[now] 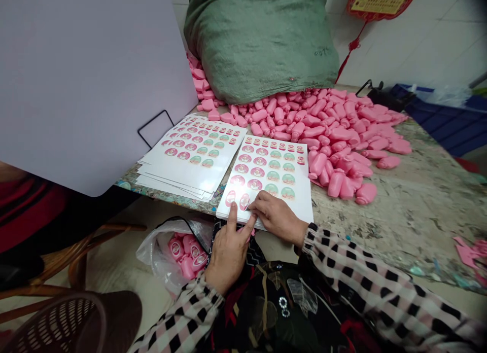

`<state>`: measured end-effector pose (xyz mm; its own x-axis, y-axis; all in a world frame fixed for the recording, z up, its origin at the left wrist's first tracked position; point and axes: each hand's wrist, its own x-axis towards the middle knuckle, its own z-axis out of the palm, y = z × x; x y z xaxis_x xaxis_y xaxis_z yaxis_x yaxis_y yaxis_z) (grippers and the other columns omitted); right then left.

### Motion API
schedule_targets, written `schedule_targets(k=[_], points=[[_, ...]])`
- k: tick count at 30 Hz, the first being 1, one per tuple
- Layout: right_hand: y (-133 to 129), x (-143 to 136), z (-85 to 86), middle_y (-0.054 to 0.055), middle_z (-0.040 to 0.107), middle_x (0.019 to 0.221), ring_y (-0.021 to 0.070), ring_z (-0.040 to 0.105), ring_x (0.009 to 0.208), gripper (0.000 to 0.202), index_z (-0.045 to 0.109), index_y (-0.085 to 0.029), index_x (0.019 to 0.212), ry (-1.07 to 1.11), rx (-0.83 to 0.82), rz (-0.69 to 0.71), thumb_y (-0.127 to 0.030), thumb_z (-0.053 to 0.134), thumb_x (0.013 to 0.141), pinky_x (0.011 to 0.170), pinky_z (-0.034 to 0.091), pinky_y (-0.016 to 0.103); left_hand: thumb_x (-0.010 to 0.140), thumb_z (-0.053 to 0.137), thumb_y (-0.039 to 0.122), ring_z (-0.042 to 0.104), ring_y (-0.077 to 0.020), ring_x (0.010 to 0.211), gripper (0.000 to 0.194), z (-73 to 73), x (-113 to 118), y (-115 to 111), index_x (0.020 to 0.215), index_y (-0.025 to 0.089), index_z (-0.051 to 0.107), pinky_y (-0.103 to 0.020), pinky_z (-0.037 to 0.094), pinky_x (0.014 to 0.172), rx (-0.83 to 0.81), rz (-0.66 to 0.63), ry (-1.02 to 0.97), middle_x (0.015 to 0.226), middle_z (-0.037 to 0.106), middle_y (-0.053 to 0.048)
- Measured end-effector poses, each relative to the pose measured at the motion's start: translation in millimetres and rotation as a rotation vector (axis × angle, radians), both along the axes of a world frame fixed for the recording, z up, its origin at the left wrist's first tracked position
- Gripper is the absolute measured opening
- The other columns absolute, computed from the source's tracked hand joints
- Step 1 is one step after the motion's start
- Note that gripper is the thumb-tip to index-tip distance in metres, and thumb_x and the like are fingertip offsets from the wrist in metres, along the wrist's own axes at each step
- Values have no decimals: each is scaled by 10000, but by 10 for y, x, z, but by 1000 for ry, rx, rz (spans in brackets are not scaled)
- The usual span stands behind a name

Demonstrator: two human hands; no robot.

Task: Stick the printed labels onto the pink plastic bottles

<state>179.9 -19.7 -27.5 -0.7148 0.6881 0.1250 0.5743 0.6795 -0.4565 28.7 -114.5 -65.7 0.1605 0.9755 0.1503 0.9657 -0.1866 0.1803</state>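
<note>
A sheet of stickers (300, 190) lies on a small stack at the table's front edge, with rows of pink, green and small red labels. My right hand (279, 216) is closed in a pinch at an oval pink sticker (244, 202) in the lowest row, whose edge looks lifted. The index finger of my left hand (227, 249) presses on the sheet just below the neighbouring oval sticker (230, 198). A bit of pink plastic, seemingly a small bottle (251, 232), shows under my left thumb; my other left fingers are hidden.
Another pile of sticker sheets (182, 173) lies to the left, beside a large grey panel (87, 89). Many pink plastic bottles (335, 135) heap up behind, below a green sack (262, 43). A clear bag (155, 249) of labelled pink bottles hangs below the table edge.
</note>
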Motion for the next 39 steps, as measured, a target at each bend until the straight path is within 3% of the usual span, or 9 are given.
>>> schedule_targets(k=[4, 10, 14, 39], points=[[-14, -12, 11, 48, 517, 892, 142, 499, 832, 235, 617, -180, 975, -28, 14, 3, -154, 406, 874, 714, 400, 238, 844, 452, 164, 568, -268, 1023, 601, 3, -1, 0, 1385, 349, 266, -400, 471, 798, -11, -5, 13, 1500, 39, -173], [-155, -119, 3, 60, 517, 886, 158, 515, 832, 231, 607, -184, 976, -60, 47, -270, -198, 391, 897, 720, 402, 256, 850, 445, 173, 566, -267, 1028, 544, 10, -1, -2, 1361, 322, 330, -394, 470, 804, -12, -6, 12, 1497, 46, -179], [-193, -177, -3, 69, 519, 894, 176, 517, 881, 217, 600, -184, 972, -60, 46, -357, -193, 399, 890, 749, 405, 266, 845, 449, 170, 564, -268, 1032, 552, -10, -9, 2, 1360, 326, 329, -397, 478, 796, -12, -9, 3, 1498, 48, -173], [-61, -287, 15, 68, 520, 922, 168, 517, 829, 214, 567, -188, 950, -86, 98, -489, -252, 366, 916, 699, 376, 255, 856, 438, 180, 545, -303, 1074, 530, -31, -10, 9, 1359, 314, 337, -409, 478, 794, 0, -18, -9, 1490, 54, -200]])
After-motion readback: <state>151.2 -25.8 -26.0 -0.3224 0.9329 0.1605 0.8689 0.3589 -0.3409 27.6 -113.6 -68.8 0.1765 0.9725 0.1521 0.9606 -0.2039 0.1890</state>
